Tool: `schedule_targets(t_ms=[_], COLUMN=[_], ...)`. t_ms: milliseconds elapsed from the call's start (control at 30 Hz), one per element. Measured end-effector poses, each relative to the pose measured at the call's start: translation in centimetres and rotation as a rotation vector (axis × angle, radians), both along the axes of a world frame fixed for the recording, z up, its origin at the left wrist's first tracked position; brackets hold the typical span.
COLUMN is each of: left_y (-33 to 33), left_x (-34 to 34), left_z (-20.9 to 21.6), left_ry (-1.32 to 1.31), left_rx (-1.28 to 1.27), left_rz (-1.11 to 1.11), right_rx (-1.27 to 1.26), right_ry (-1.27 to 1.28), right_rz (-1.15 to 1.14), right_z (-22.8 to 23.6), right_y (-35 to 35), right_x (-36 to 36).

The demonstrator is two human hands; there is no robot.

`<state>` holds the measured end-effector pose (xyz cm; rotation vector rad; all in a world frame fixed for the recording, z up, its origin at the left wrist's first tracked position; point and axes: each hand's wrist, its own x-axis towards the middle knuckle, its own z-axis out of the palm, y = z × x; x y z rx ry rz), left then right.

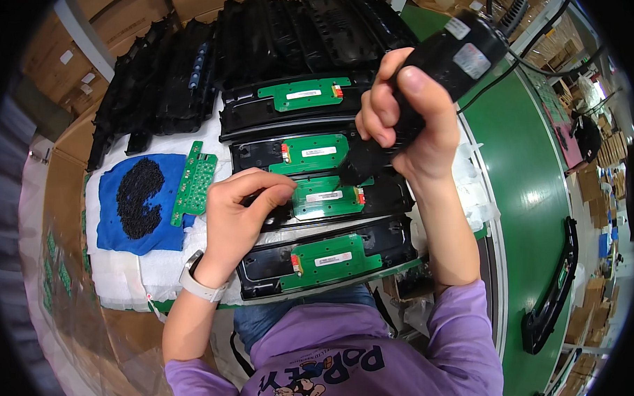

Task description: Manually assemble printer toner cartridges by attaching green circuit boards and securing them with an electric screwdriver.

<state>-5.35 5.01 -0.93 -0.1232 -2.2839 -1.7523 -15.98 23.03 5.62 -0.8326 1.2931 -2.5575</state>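
A: Right hand (412,118)?

B: Closed around a black electric screwdriver (425,82), body angled up toward the far right, cable trailing off that way. Tip end down at the upper right edge of a green circuit board (326,195). Exact contact point not visible, fingers and tool hide it.

A: Which board?

B: Third of four black plastic housings (307,114), counted from the far one. Housings lie in a row from the far edge of the workbench to the near edge, each with a green board seated in it.

A: Left hand (237,211)?

B: Fingers curled, fingertips (283,192) pinched together at the left end of that same board, pressing on the housing there. Whether a screw sits between them, cannot tell. White watch (200,277) on the wrist.

A: Around it?

B: Blue cloth (126,225) toward the left edge of the bench, a heap of small black screws (139,197) on it. Loose green board (194,181) lying over the cloth's right edge. Stacked black housings (187,70) at the far edge. Green conveyor belt (526,177) along the right side, one long black part (554,287) on it.
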Motion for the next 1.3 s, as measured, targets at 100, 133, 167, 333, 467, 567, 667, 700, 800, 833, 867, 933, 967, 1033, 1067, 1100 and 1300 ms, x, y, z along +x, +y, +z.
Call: schedule_targets(t_ms=[100, 133, 167, 333, 467, 567, 667, 700, 800, 833, 867, 933, 967, 1033, 1067, 1100, 1300], left_y=[-0.3, -0.3, -0.2, -0.3, -0.5, -0.4, -0.3, -0.3, -0.4, -0.4, -0.4, -0.4, -0.3, -0.3, -0.3, -0.3, -0.4], left_x=[0.1, 0.2, 0.2, 0.0, -0.1, -0.1, -0.1, -0.1, -0.1, -0.2, -0.2, -0.2, -0.2, -0.3, -0.3, -0.2, -0.2], left_z=[-0.5, -0.7, -0.7, -0.9, -1.4, -1.2, -1.1, -1.2, -1.3, -1.3, -1.4, -1.5, -1.5, -1.5, -1.5, -1.5, -1.5], left_ry=[-0.058, -0.094, -0.095, -0.141, -0.125, -0.158, -0.195, -0.227, -0.265, -0.272, -0.271, -0.269, -0.269, -0.28, -0.28, -0.283, -0.286], left_rx=[0.037, 0.047, 0.05, 0.058, 0.055, 0.096, 0.106, 0.142, 0.176, 0.177, 0.176, 0.179, 0.178, 0.171, 0.171, 0.16, 0.138], left_rz=[-0.021, -0.047, -0.048, -0.067, -0.084, -0.09, -0.095, -0.097, -0.104, -0.113, -0.112, -0.138, -0.138, -0.137, -0.138, -0.135, -0.123], right_rx=[0.12, 0.123, 0.14, 0.155, 0.241, 0.338, 0.367, 0.382, 0.392, 0.407, 0.396, 0.378, 0.361, 0.358, 0.357, 0.357, 0.353], right_ry=[0.122, 0.12, 0.128, 0.142, 0.172, 0.21, 0.222, 0.227, 0.252, 0.258, 0.248, 0.244, 0.239, 0.239, 0.239, 0.239, 0.23], right_rz=[-0.055, -0.056, -0.071, -0.086, -0.096, -0.111, -0.085, -0.059, -0.049, -0.037, -0.033, -0.035, -0.038, -0.046, -0.055, -0.057, -0.077], right_z=[-0.2, -0.3, -0.3, -0.4, -0.2, 0.1, 0.1, 0.1, 0.1, 0.1, 0.2, 0.2, 0.1, 0.2, 0.2, 0.2, 0.2], right_y=[0.0, -0.1, -0.2, -0.4, -0.6, -0.8, -1.1, -1.2, -1.6, -1.6, -1.6, -1.4, -1.3, -1.2, -1.1, -1.0, -0.9], right_x=[-0.7, -0.7, -0.7, -0.7, -0.7, -0.4, -0.3, -0.3, -0.6, -0.7, -0.6, -0.7, -0.7, -0.7, -0.7, -0.7, -0.6])
